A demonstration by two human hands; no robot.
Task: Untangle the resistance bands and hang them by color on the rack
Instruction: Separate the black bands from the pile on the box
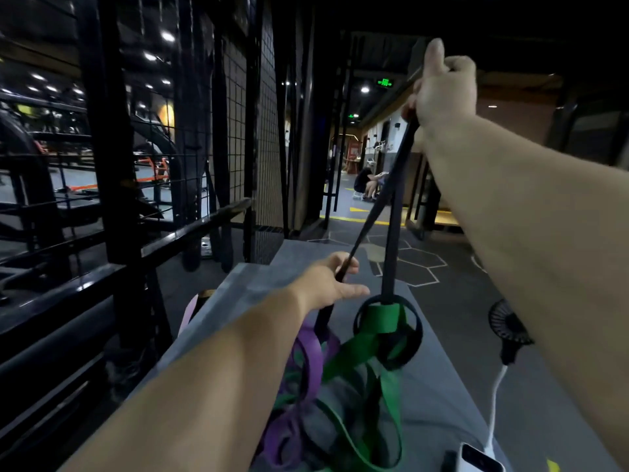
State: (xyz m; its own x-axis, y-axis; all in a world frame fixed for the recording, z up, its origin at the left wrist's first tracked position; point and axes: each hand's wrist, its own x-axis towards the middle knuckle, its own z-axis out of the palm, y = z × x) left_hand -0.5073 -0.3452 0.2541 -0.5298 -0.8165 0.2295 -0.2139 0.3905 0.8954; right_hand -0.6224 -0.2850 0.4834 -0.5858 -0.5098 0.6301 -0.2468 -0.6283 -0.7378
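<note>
Bands: black, green and purple resistance bands lie tangled in a heap on the near end of the grey bench (245,291).
Black band (391,199): flat and dark. Two strands rise taut from the heap, high above the bench. Lower down it curls into a loop round the green band.
Green band (377,328): wide and bright, knotted through that loop and trailing over the bench's near end.
Purple band (309,356): coiled on the bench's left side, under my left wrist.
Pink band (189,311): a pale strip at the bench's left edge.
Right hand (442,93): high above the bench's far end, fingers curled round the top of the black band, index finger pointing up.
Left hand (337,277): low over the bench's middle, thumb and fingers pinching one black strand, the other fingers loose.
Writing: a green lit sign (384,83) glows far beyond the bench, too small for me to read.
Extras: a small black fan (507,321) sits just off the bench's right side. Its white cable (495,403) runs to a white power bank (480,458) at the near right corner.
Room: a dim gym, with a black wire-grid rack (238,131) left of the bench and a dark floor (418,264) with pale hexagon lines beyond it.
</note>
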